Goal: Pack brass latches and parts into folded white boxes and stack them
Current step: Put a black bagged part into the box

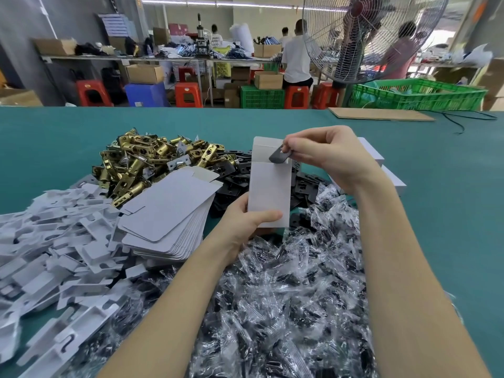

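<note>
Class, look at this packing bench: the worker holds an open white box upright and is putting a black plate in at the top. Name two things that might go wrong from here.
1. The right hand only pinches the black plate at its top edge; it might slip or catch on the open flap.
2. The left hand grips the white box just at its bottom, above the heap of bagged parts; a dropped plate could vanish among them.

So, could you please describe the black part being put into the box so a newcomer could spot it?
On the green table, find the upright white box. At its open top, the right hand pinches one black plate, the only one lifted off the heap.
</note>
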Motion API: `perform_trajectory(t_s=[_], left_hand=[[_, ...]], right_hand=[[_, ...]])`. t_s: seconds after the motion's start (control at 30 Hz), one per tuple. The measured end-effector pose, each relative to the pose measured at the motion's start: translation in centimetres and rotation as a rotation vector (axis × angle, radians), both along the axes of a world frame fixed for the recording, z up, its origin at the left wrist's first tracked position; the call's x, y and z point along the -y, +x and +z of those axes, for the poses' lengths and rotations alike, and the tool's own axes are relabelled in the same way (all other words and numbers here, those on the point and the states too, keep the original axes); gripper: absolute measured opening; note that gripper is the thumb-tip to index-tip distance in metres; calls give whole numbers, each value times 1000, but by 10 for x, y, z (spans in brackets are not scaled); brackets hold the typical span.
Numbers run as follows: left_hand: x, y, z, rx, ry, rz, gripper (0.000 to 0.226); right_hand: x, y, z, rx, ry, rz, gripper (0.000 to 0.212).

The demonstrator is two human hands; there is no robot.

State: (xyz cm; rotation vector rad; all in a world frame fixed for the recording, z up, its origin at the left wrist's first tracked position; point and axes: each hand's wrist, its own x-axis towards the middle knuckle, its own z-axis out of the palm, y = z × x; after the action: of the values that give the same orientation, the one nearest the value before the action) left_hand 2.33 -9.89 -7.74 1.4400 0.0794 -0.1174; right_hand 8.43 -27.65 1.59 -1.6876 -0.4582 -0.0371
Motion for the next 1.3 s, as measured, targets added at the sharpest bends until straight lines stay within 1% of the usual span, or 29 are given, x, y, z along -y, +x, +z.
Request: perform_trajectory(t_s=[0.03, 0.07, 0.13, 0.23, 0.3, 0.37, 0.5, 0.7, 0.8, 0.9, 1.03, 1.1, 1.17, 1.2, 1.3], left_hand=[[0, 0, 0, 1, 18, -1, 43], [0, -1, 0, 3, 27, -3, 43], [0, -1, 1, 3, 35, -7, 45], [-1, 0, 1, 10, 56, -23, 43], [-1, 0, 1, 13, 58, -28, 42], [-1, 0, 0, 18, 58, -27, 41], [-2, 0, -1, 31, 62, -36, 44], [-3, 0, -3, 53, 88, -61, 51], [-3, 1, -3, 55, 90, -56, 49], [-3, 0, -3, 55, 85, -57, 47], [-3, 0, -3, 61, 74, -57, 45], [-2, 0, -2, 59, 71, -58, 44], [-2, -1, -2, 57, 79, -64, 45], [-2, -1, -2, 56, 82, -66, 45], [-2, -1, -2, 55, 74, -62, 48]], right_hand=[[-2, 1, -1, 44, -84, -64, 6], [-4, 2, -3, 75, -132, -114, 10], [-10, 3, -2, 136, -117, -167, 15], [-14, 2, 0, 247, -126, -197, 19], [-15, 0, 1, 284, -230, -182, 22], [-15, -4, 3, 281, -341, -151, 22], [-15, -12, 14, 268, -466, -93, 27], [-19, -22, 30, 248, -866, -15, 38], [-24, -25, 31, 238, -985, -5, 43], [-30, -28, 31, 230, -1024, -1, 46], [-31, -30, 34, 239, -997, -24, 45], [-29, -31, 33, 240, -1040, -18, 40], [-30, -31, 32, 239, -1145, -2, 29], [-31, -31, 32, 237, -1178, -7, 27], [-32, -31, 33, 252, -1165, -1, 25]])
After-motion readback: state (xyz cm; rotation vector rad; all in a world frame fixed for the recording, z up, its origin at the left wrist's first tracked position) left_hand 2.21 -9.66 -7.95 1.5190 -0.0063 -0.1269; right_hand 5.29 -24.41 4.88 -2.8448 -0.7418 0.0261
